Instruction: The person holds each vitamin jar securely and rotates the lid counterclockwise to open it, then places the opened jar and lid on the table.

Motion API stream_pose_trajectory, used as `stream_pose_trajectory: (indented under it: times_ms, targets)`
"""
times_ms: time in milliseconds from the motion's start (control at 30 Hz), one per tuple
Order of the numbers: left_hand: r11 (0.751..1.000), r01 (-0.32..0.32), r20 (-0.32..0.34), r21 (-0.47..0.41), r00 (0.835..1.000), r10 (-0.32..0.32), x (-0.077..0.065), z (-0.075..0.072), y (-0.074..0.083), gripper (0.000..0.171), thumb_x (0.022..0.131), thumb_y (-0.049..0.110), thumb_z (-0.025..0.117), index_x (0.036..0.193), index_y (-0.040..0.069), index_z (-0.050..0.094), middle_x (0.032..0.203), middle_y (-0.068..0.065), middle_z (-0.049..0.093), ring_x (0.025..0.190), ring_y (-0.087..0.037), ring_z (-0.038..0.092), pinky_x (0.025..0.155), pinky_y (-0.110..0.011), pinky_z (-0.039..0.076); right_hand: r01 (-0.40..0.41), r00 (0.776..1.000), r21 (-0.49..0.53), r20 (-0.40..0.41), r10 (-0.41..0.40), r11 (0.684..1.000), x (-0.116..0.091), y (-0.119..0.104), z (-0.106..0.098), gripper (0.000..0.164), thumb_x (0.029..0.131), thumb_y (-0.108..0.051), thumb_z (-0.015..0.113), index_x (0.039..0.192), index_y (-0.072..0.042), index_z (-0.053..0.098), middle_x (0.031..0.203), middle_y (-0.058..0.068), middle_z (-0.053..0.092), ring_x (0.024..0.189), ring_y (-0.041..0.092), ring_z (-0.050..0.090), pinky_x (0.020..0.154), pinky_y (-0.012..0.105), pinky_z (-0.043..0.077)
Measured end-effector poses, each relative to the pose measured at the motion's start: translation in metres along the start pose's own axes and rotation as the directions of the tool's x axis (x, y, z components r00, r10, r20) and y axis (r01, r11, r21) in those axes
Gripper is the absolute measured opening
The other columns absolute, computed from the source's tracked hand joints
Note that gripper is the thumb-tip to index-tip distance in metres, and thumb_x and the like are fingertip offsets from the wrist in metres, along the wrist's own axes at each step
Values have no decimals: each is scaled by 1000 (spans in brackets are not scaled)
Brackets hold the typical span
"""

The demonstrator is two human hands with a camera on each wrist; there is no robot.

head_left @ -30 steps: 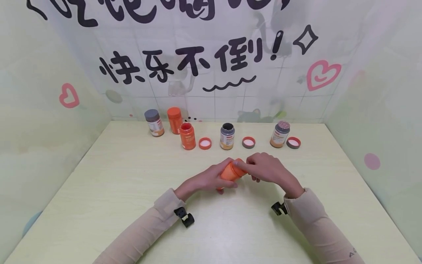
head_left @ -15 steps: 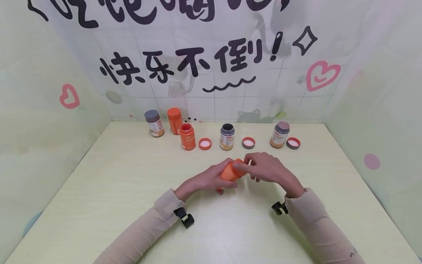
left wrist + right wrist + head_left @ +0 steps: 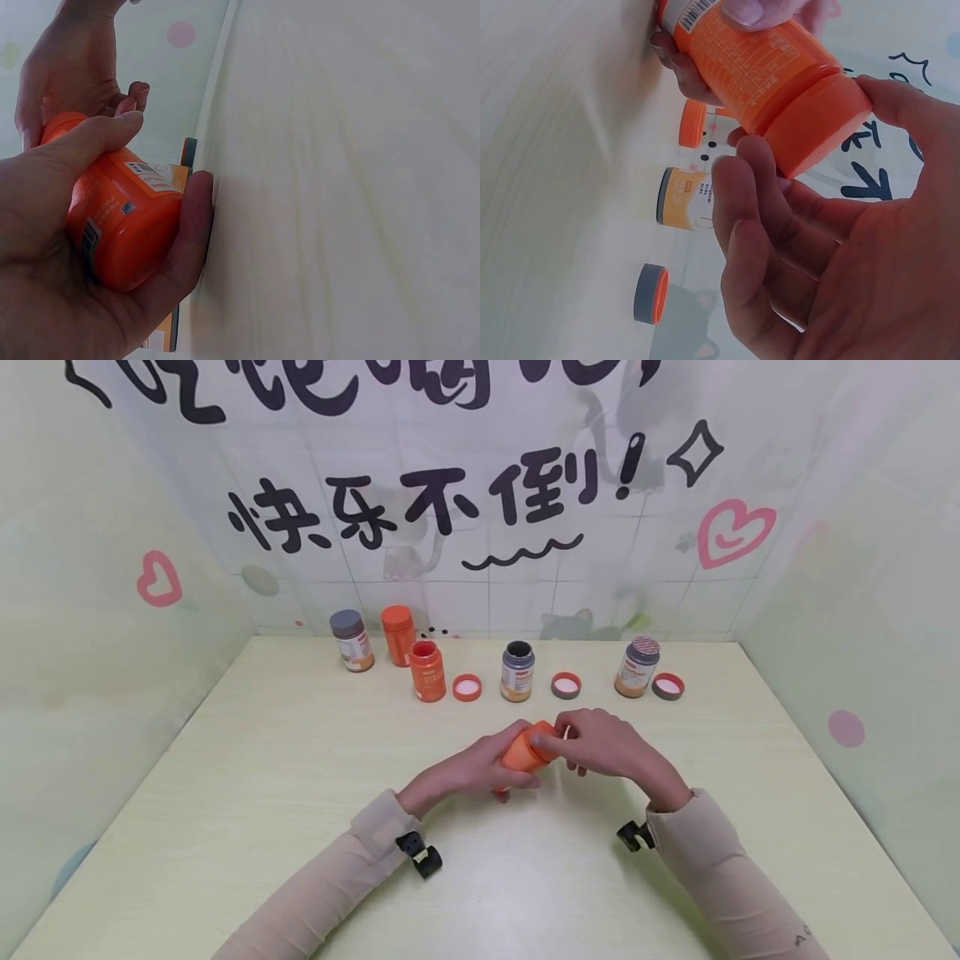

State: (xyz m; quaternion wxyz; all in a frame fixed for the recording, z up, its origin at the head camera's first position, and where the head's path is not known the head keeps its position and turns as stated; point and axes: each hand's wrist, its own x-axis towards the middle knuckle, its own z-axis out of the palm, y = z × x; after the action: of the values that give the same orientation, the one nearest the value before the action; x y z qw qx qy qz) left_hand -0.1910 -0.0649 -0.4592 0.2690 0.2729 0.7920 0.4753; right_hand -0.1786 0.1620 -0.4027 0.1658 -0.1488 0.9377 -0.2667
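Observation:
Tilted over the middle of the table is an orange pill bottle [image 3: 522, 753], its capped end pointing up and right. My left hand [image 3: 487, 766] wraps round its body; in the left wrist view the thumb lies across the labelled side and the fingers curl under the base. The orange cap [image 3: 821, 124] sits on the bottle's neck. My right hand [image 3: 600, 742] pinches that cap between thumb and index finger, while its other fingers curl loosely beside it, as the right wrist view shows.
Behind the hands stand an open orange bottle [image 3: 427, 673], an open grey-necked bottle [image 3: 517, 675] and a foil-sealed bottle [image 3: 636, 670]. Caps [image 3: 467, 687] lie beside them. Two capped bottles [image 3: 351, 643] stand at the back left, near the wall.
My right hand's fingers have shifted slightly round the cap. The left hand and bottle have stayed in place.

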Motion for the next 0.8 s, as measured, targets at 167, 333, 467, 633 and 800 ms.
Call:
stream_pose_trajectory:
  times_ms: [167,333,467,633,800]
  targets:
    - [1000,0,0,2,1000,0,1,0,-2,53,94,27,76,137,30,45,117,-3,60,94,-23,64,69,-34,62,30,999,21,28,-31,999,-1,1,-2,51,94,-64,57,106,-15,65,77,4,71,66,17,68,62,31,51]
    - [1000,-1,4,2,1000,1,0,0,-1,56,94,27,75,140,33,44,118,-3,59,98,-24,63,70,-34,62,6,1000,27,8,-6,1000,0,2,-1,56,95,-69,54,105,-15,66,77,3,70,65,18,68,62,31,52]
    - [1000,2,6,-1,1000,-2,-1,0,1,59,94,26,76,142,35,42,118,-3,59,100,-24,62,70,-35,63,-18,1000,8,-23,18,1000,0,2,1,63,95,-72,51,93,-11,68,75,2,68,65,21,68,60,31,52]
    - [1000,-2,1,2,1000,2,-1,0,2,56,94,25,77,139,32,44,117,-4,59,96,-24,62,68,-35,63,-3,1000,-6,-25,3,1000,0,1,3,62,95,-72,52,89,-11,66,73,2,67,64,21,69,59,31,51]
    - [1000,-3,-2,6,1000,3,-1,0,3,53,94,25,77,137,29,45,117,-3,59,95,-23,63,68,-35,63,6,1000,19,21,-6,1000,0,1,-1,50,95,-66,56,101,-16,65,77,4,69,66,22,70,62,31,52]
